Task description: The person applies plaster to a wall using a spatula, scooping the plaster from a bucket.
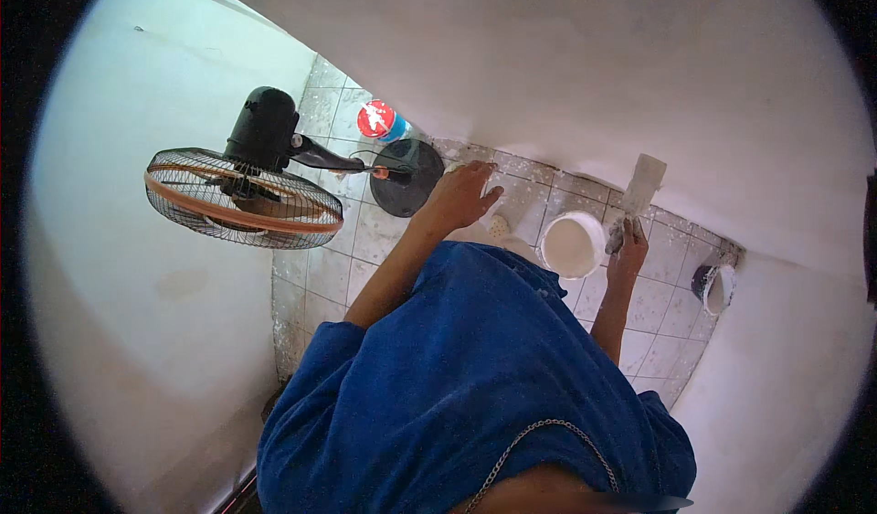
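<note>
My left hand [464, 194] hangs with fingers apart and empty, just right of the fan's round black base [399, 199]. My right hand [628, 249] grips the handle of a wide, putty-smeared scraper [646, 178], its pale blade pointing away from me toward the wall ahead. Just left of that hand, on the floor, is a white bucket [568, 247] containing pale, smooth paste. A pale perforated thing [499, 228], partly hidden by my blue shirt, lies below my left hand; I cannot make out what it is.
A black pedestal fan [260, 116] leans into view on the left. A red-lidded blue container [393, 126] stands behind its base. A dark, paste-smeared bucket [703, 286] sits in the right corner. Pale walls [612, 66] surround the speckled tile floor [324, 290].
</note>
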A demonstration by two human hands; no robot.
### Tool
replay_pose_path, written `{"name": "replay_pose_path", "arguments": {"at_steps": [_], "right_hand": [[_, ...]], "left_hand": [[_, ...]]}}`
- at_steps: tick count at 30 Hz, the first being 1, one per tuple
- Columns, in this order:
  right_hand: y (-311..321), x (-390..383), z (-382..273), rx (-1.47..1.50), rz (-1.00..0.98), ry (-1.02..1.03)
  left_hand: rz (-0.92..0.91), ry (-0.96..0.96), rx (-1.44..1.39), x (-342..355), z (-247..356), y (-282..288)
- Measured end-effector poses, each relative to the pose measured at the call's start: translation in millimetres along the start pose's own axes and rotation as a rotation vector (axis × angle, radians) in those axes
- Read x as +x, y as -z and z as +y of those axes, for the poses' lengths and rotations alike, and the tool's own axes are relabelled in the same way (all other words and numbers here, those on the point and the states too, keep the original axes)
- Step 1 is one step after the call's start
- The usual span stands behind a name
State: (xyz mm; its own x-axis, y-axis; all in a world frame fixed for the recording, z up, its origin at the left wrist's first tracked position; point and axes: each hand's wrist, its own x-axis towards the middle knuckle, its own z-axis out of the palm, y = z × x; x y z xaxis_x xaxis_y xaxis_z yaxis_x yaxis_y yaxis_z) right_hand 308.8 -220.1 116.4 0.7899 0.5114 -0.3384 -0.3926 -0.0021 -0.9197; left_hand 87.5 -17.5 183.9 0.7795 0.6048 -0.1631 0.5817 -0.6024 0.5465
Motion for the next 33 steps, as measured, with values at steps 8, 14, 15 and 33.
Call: {"name": "replay_pose_path", "arguments": {"at_steps": [8, 14, 15, 33], "right_hand": [[12.1, -12.3, -1.7, 0.042, 0.115, -0.007], [34.7, -4.7, 20.2, 0.059, 0.117, 0.034], [38.1, -4.5, 22.9, 0.089, 0.121, 0.006], [37.0, 43.7, 48.5, 0.211, 0.109, -0.093]], "left_hand": [[-0.010, -0.060, 0.027, 12.8, 1.0, 1.9], [-0.011, -0.073, 0.058, 27.3, 7.5, 7.2], [-0.018, -0.068, 0.046, 29.1, 10.0, 11.1], [0.001, 0.034, 0.020, 19.8, -3.1, 38.5]]}}
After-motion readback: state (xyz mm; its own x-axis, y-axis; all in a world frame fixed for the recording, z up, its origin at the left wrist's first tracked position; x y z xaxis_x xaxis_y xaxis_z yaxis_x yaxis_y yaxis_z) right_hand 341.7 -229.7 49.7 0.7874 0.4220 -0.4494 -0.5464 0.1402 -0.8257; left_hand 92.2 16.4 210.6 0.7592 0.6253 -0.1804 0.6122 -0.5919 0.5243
